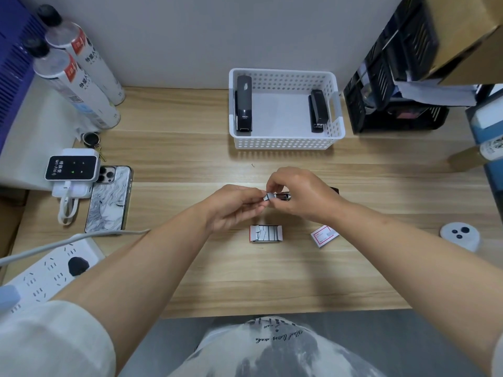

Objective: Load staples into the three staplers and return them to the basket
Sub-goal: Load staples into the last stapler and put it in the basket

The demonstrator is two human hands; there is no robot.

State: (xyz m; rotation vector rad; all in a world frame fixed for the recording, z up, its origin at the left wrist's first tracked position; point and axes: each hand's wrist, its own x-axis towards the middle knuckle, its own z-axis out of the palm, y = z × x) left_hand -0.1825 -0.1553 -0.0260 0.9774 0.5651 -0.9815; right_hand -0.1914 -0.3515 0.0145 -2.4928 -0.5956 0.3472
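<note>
A white perforated basket [283,142] stands at the back of the desk with two black staplers in it, one at its left side [243,103] and one at its right side [317,111]. A third stapler [284,196] lies on the desk, mostly hidden under my right hand [302,195]. My left hand [235,206] and my right hand meet over it, both pinching a small silver strip of staples [268,197]. An open box of staples [266,234] lies just below my hands, with its red and white sleeve [324,235] to the right.
A phone [109,198], a Wi-Fi device on a charger [71,168] and a power strip [46,273] lie at the left, with two spray cans [81,83] behind. A black file rack [394,77] stands at the right. A white round lid [460,235] rests near the right edge.
</note>
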